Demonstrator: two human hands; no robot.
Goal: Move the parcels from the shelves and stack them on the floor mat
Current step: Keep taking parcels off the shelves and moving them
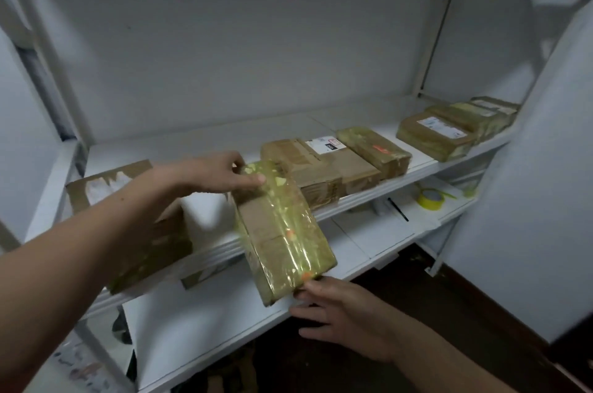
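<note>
Left hand (218,173): gripped the far end of the parcel (282,232), thumb on top, fingers curled over the edge.
Right hand (349,312): lay below the near end, fingers loosely spread, one fingertip touching the near corner, clasping nothing.
Position: the parcel was tilted, far end over the front of the shelf (205,139), near end lower and out past it.
Look: flat oblong brown cardboard, wound in glossy, wrinkled yellow-green tape with small orange spots.
Shelf surface: smooth white painted board.
Row (373,149): more flat taped cardboard packs lay to the right, some bearing white labels.
Box (154,242): larger, brown, torn white label, under the left forearm.
Lower shelf (369,238): white, holding a yellow tape roll (430,198).
</note>
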